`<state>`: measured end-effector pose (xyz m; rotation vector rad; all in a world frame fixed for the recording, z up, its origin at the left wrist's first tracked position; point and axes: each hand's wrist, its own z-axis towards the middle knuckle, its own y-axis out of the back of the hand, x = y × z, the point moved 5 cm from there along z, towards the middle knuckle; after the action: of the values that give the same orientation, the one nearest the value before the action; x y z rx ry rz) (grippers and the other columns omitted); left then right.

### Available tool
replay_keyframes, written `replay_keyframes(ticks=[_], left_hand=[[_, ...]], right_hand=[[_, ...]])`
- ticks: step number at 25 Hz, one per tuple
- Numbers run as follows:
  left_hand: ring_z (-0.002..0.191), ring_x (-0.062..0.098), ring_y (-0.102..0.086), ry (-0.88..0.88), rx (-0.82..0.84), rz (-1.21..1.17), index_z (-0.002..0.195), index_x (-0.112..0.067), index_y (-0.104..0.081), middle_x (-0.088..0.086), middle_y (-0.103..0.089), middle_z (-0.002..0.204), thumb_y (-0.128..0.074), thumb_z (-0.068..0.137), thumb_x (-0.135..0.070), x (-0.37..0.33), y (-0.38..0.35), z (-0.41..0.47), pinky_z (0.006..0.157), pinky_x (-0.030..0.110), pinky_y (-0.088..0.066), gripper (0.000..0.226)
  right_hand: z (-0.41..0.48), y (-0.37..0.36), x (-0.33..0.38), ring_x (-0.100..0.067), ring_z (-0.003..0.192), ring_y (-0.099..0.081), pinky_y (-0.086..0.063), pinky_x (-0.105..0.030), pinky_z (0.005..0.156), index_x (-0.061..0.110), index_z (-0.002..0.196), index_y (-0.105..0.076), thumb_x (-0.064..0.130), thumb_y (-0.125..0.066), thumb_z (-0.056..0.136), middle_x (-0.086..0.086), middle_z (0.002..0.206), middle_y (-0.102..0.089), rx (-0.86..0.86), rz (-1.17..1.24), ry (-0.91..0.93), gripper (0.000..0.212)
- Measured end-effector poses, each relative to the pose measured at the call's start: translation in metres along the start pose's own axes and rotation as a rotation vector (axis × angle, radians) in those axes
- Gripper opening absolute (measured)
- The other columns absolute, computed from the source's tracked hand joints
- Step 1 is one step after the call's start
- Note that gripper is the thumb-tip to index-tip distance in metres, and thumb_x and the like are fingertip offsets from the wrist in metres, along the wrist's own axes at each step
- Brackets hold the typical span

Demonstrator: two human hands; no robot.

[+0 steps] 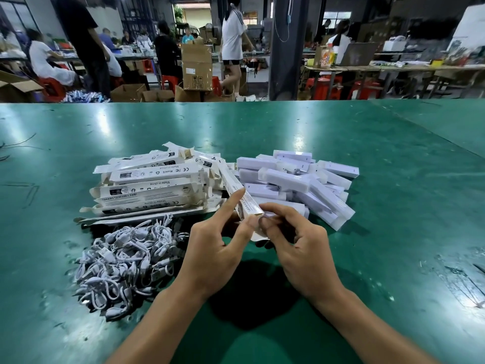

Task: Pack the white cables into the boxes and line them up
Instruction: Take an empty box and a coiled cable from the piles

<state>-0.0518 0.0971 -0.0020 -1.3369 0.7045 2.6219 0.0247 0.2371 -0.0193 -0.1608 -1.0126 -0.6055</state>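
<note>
Head view: the white cables are lying in a loose, tangled heap on the green surface, at the near left, just beside the person's left forearm. Each one is looking short, coiled into a small loop, with a plug showing here and there.

Behind the heap, a stack of flat boxes is resting on the surface. They are long, narrow and white, with open end flaps showing brown card inside. The printing is reading upside down from this side: "SMART SENSOR LAMP", "Made in china", "RoHS", and the CE and FC marks. To the right of the stack, a jumble of plain white oblong blocks is lying criss-cross.

Between the two piles, one box is being held up, slanting away from the person, its far end leaning over the stack. Part of the word "SMART" is showing on its near side.

The left hand is grasping this box, index finger stretching along its side and thumb pressing near its lower end. The right hand is curling its fingers, thumb and forefinger pinching the box's near end flap. Both forearms are reaching in from the bottom edge, bare.

Beyond the surface, people are standing and sitting among cardboard cartons and red stools.
</note>
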Motion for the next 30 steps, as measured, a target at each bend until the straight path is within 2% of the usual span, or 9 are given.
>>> replay_keyframes(ticks=[4,8,11,14,17,20,22,26,30], left_hand=[[0.08,0.011,-0.069,0.131,0.035,-0.238,0.135,-0.033,-0.059,0.003,-0.076,0.085,-0.076,0.085,-0.025,0.007,-0.002,0.0,0.082,0.031,-0.058,0.054],[0.079,0.015,-0.069,0.22,0.069,-0.464,0.121,-0.03,-0.07,0.017,-0.075,0.088,-0.076,0.083,-0.011,0.01,-0.005,0.002,0.08,0.023,-0.057,0.044],[0.077,0.016,-0.065,0.274,0.027,-0.564,0.114,-0.031,-0.073,0.023,-0.073,0.087,-0.075,0.078,-0.016,0.009,-0.004,0.004,0.078,0.022,-0.055,0.039],[0.078,0.016,-0.07,0.335,0.005,-0.635,0.109,-0.032,-0.075,0.013,-0.077,0.088,-0.075,0.075,-0.017,0.011,-0.002,0.005,0.078,0.022,-0.056,0.037],[0.078,0.015,-0.069,0.385,0.05,-0.675,0.106,-0.034,-0.075,0.009,-0.076,0.089,-0.076,0.073,-0.016,0.012,-0.003,0.004,0.077,0.023,-0.057,0.037],[0.076,0.015,-0.069,0.42,0.099,-0.74,0.104,-0.032,-0.075,0.009,-0.074,0.09,-0.075,0.075,-0.014,0.01,-0.006,0.004,0.067,0.022,-0.055,0.034],[0.08,0.02,-0.07,0.437,0.135,-0.776,0.108,-0.03,-0.074,0.012,-0.074,0.096,-0.077,0.075,-0.02,0.009,-0.006,0.004,0.069,0.026,-0.056,0.034],[0.092,0.031,-0.068,0.444,0.192,-0.785,0.116,-0.025,-0.07,0.022,-0.07,0.102,-0.076,0.074,-0.04,0.01,-0.006,0.003,0.087,0.043,-0.055,0.045],[0.093,0.029,-0.072,0.358,0.218,-0.643,0.117,-0.031,-0.068,0.018,-0.073,0.103,-0.081,0.073,-0.034,0.004,-0.007,0.002,0.088,0.035,-0.057,0.046]], right_hand=[[0.003,0.003,0.002,-0.013,0.07,-0.074,-0.058,-0.022,0.068,0.021,0.1,-0.068,0.011,-0.073,0.092,0.003,0.08,-0.077,-0.004,0.095,-0.028,0.013],[0.003,0.002,0.006,-0.024,0.061,-0.071,-0.062,-0.041,0.06,0.019,0.096,-0.068,0.01,-0.071,0.093,0.0,0.079,-0.074,0.023,0.117,-0.026,0.01],[0.001,0.001,0.012,-0.021,0.057,-0.071,-0.059,-0.034,0.057,0.018,0.103,-0.067,0.004,-0.067,0.094,0.007,0.087,-0.072,0.022,0.034,0.076,0.017],[-0.001,-0.004,0.015,-0.016,0.058,-0.071,-0.056,-0.023,0.059,0.017,0.107,-0.067,-0.006,-0.071,0.088,0.011,0.097,-0.072,0.084,-0.021,0.11,0.031],[-0.001,-0.004,0.013,-0.017,0.056,-0.07,-0.058,-0.032,0.056,0.014,0.101,-0.072,0.002,-0.079,0.086,0.008,0.094,-0.075,0.066,-0.018,0.088,0.02],[0.0,-0.005,0.013,-0.025,0.056,-0.069,-0.058,-0.043,0.053,0.022,0.095,-0.072,0.017,-0.077,0.088,0.005,0.09,-0.074,0.044,0.051,0.051,0.01],[-0.001,-0.007,0.015,-0.027,0.056,-0.069,-0.058,-0.038,0.052,0.03,0.093,-0.068,0.028,-0.075,0.088,0.007,0.09,-0.072,0.056,0.108,0.016,0.008],[0.002,-0.004,0.01,-0.025,0.052,-0.068,-0.054,-0.028,0.052,0.034,0.091,-0.063,0.045,-0.08,0.084,0.002,0.086,-0.069,0.013,0.187,-0.122,0.021],[0.003,-0.002,0.007,-0.029,0.051,-0.068,-0.055,-0.029,0.052,0.033,0.096,-0.064,0.042,-0.078,0.081,-0.002,0.084,-0.071,0.038,0.233,-0.197,0.023]])
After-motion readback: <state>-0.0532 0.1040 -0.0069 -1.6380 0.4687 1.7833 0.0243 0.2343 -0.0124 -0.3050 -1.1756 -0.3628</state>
